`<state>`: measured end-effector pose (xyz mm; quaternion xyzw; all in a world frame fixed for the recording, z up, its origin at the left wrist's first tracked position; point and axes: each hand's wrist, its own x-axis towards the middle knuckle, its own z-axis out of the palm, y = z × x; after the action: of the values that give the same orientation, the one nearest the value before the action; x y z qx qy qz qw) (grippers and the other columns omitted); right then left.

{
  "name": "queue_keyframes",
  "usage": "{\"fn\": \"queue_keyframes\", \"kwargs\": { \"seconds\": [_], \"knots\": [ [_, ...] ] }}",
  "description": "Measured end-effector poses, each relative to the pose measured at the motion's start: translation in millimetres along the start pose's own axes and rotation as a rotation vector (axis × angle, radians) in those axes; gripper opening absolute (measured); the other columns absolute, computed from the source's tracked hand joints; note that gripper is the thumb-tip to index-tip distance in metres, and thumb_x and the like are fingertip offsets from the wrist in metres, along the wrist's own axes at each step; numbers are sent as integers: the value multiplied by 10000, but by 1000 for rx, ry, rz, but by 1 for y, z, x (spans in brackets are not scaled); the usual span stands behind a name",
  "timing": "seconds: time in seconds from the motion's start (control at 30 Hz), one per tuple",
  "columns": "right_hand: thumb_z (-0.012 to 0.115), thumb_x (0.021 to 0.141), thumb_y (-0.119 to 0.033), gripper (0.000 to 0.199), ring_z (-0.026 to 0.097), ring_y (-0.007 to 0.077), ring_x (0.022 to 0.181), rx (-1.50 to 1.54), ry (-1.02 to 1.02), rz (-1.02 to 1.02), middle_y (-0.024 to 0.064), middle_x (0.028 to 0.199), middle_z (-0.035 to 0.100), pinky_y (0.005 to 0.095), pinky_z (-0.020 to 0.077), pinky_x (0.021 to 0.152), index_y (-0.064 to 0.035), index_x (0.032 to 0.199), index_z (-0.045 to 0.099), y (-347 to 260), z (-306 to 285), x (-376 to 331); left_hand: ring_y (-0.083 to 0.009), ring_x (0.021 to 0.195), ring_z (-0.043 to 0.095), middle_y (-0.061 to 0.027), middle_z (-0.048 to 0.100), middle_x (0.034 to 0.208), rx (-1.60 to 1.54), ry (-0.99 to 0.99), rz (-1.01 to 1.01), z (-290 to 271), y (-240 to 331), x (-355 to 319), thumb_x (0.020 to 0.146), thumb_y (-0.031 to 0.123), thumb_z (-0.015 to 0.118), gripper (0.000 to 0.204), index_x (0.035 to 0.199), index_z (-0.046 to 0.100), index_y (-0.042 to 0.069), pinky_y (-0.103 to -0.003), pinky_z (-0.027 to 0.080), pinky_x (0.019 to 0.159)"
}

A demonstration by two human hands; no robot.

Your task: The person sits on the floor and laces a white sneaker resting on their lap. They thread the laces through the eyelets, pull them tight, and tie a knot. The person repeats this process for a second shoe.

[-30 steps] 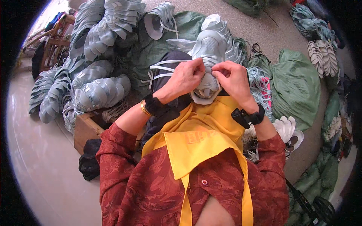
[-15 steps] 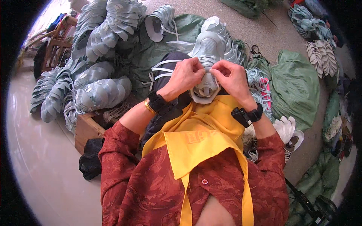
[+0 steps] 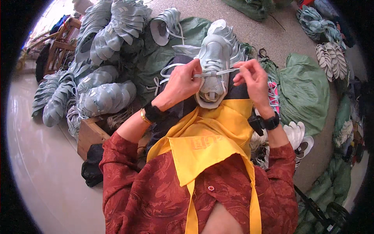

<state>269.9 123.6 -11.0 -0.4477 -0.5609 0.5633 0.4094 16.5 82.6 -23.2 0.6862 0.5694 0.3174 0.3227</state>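
Note:
A pale grey-blue shoe upper (image 3: 213,90) lies across my lap, its toe pointing away and its heel towards me. White lace (image 3: 223,72) crosses over the tongue and is drawn out to both sides. My left hand (image 3: 180,82) is closed on the lace at the left of the upper. To the right, my right hand (image 3: 251,76) pinches the other stretch between thumb and forefinger, the remaining fingers loosely curled. Further lace loops (image 3: 168,72) hang left of my left hand. More stacked uppers (image 3: 236,48) lie behind this one.
Bundles of similar uppers (image 3: 107,97) are heaped at the left, by a wooden box (image 3: 90,136). A green sack (image 3: 306,93) lies at the right, with white shoe parts (image 3: 294,134) nearer me. A yellow apron (image 3: 206,150) covers my lap.
My hands were close together over the tongue; now they are spread apart, the right one moved rightwards. The lace between them is pulled out across the upper.

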Motion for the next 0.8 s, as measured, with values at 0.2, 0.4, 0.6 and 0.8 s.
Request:
{"fn": "queue_keyframes", "kwargs": {
  "seconds": [0.2,0.4,0.6,0.8],
  "knots": [
    [544,1053,-119,39,716,202,840,529,126,116,172,1104,700,327,608,825,-82,1050,531,-31,-46,-11,-321,653,593,-151,583,740,157,225,110,-14,-1,-4,872,-6,593,110,955,526,20,-395,468,615],
    [569,1042,-107,50,652,160,850,502,294,10,123,1034,694,281,552,763,-70,1074,579,-5,-146,-30,-417,847,569,-191,574,854,74,325,100,-12,6,1,862,-17,546,132,982,508,19,-495,467,755],
    [606,1024,-103,87,636,160,820,450,482,-9,117,1016,689,274,545,746,-26,1063,604,27,-234,-58,-352,793,562,-163,548,855,78,358,238,9,10,-1,846,-74,567,164,982,516,1,-413,475,714],
    [597,1013,-61,114,692,213,934,471,736,-61,155,1062,703,318,595,871,38,1049,641,78,-367,-107,-355,824,578,-169,545,883,-1,182,225,16,4,-8,840,-59,607,198,1004,507,-8,-411,482,730]
  ]
}}
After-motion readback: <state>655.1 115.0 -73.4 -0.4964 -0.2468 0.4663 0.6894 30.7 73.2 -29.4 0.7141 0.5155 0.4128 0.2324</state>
